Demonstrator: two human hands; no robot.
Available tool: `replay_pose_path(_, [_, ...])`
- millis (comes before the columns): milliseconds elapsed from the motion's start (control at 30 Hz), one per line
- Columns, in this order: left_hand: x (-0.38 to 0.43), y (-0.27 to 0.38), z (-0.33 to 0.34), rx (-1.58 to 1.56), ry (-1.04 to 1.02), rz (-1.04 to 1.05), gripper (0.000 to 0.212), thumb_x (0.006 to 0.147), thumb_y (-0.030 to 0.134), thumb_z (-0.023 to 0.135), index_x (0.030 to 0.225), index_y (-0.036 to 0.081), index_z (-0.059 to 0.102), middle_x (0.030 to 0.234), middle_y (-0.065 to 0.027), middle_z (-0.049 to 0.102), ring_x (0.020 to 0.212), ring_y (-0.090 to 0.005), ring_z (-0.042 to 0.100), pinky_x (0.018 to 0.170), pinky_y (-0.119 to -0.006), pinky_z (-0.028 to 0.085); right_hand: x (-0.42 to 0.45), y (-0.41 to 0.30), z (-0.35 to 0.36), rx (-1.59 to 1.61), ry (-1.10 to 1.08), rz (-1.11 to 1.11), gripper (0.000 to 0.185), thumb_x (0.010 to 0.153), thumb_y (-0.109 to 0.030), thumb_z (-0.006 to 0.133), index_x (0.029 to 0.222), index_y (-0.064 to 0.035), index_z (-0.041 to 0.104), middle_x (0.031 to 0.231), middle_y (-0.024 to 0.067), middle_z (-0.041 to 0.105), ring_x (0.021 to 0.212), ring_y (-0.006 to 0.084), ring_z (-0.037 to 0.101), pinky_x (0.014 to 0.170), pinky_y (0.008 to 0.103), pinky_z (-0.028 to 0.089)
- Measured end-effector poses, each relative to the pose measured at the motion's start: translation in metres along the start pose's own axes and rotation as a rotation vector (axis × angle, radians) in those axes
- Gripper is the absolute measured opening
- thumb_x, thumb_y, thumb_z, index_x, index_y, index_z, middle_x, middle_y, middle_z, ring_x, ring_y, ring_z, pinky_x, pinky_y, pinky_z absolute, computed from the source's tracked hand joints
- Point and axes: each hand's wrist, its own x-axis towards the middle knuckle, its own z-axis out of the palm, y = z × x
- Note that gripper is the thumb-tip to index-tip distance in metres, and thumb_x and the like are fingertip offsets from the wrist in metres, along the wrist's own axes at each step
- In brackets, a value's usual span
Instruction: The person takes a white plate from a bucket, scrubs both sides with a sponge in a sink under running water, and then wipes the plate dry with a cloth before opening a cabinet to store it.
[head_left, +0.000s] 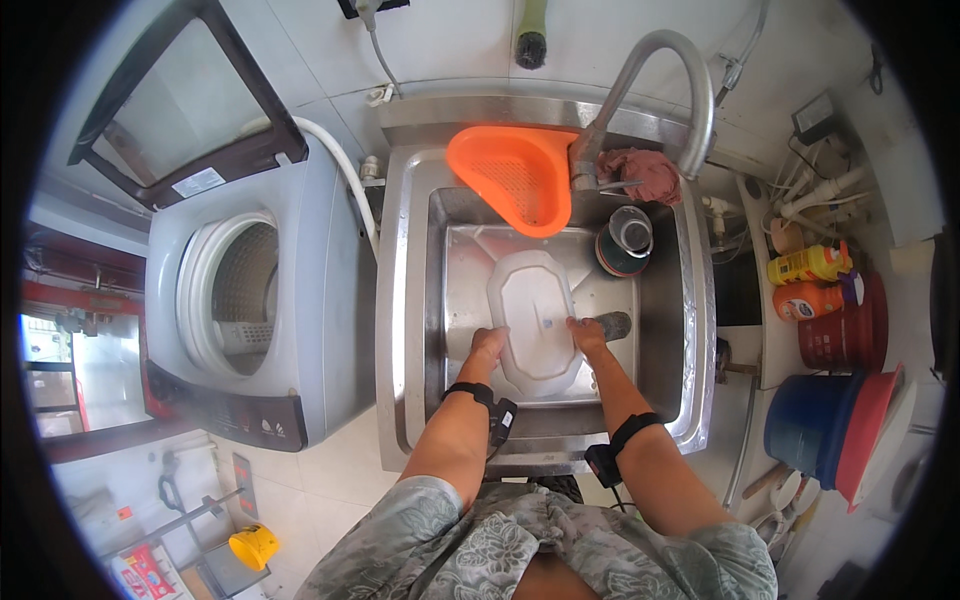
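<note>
Between my hands, low in the stainless steel sink (459, 292), is a white oblong dish or tray (534, 300) with scalloped edges and a small blue mark. My left hand (491, 345) grips its left edge, and my right hand (586, 334) grips the right edge. Just beyond my right hand, a dark grey scrubbing pad or sponge (616, 325) lies on the sink floor. A dark green container with a metal cup-like top (627, 244) stands in the far right corner of the basin. My fingertips are partly hidden by the dish.
An orange strainer basket (517, 176) overhangs the basin's far edge beside the curved faucet (694, 97). A reddish cloth (645, 174) lies behind the faucet. To the left stands a washing machine (315, 300) with its lid raised. Bottles (810, 300) and a blue bucket (806, 427) are at right.
</note>
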Motion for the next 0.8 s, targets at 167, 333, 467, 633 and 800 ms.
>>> replay_pose_path(167, [0.051,-0.021,0.004,-0.073,0.022,0.008,0.043,0.065,0.029,0.062,0.085,-0.009,0.061,0.075,-0.0139,0.061,0.058,-0.0277,0.056,0.053,-0.035,0.045,0.024,0.012,0.013,0.081,0.131,0.138,0.063,0.082,-0.052,0.054,0.097,0.0078,0.063,0.097,0.0215,0.064,0.091,0.0286,0.061,0.08,0.0357,0.045])
replay_pose_path(333, [0.09,-0.053,0.018,-0.446,-0.233,0.05,0.042,0.073,0.022,0.057,0.106,-0.004,0.054,0.099,-0.0185,0.058,0.09,-0.0291,0.058,0.08,-0.039,0.047,0.042,0.025,0.023,0.088,0.142,0.201,0.063,0.082,-0.056,0.052,0.083,0.0053,0.065,0.076,0.0138,0.063,0.067,0.0208,0.061,0.057,0.034,0.047])
replay_pose_path(467, [0.035,-0.003,0.008,-0.468,-0.523,0.008,0.042,0.075,0.018,0.064,0.108,-0.007,0.054,0.099,-0.0188,0.062,0.09,-0.029,0.061,0.076,-0.04,0.051,0.016,0.007,0.001,0.433,-0.061,0.302,0.07,0.077,-0.059,0.049,0.088,0.008,0.063,0.088,0.0209,0.064,0.086,0.0282,0.062,0.073,0.0355,0.049])
replay_pose_path(633, [-0.031,0.044,0.022,-0.369,-0.473,0.254,0.039,0.08,0.015,0.066,0.109,-0.008,0.053,0.099,-0.0157,0.062,0.086,-0.0263,0.063,0.076,-0.037,0.052,-0.015,-0.015,0.0,0.584,-0.049,0.286,0.064,0.079,-0.059,0.051,0.1,0.0012,0.06,0.091,0.0126,0.061,0.073,0.0237,0.06,0.058,0.0383,0.049])
replay_pose_path(800, [-0.044,0.058,0.018,-0.472,-0.386,0.264,0.041,0.085,0.021,0.063,0.114,-0.006,0.052,0.106,-0.0154,0.061,0.093,-0.0254,0.061,0.081,-0.037,0.051,-0.039,-0.025,-0.025,0.871,-0.159,0.261,0.056,0.083,-0.044,0.058,0.113,0.0041,0.054,0.104,0.0142,0.061,0.088,0.0265,0.062,0.07,0.0405,0.052])
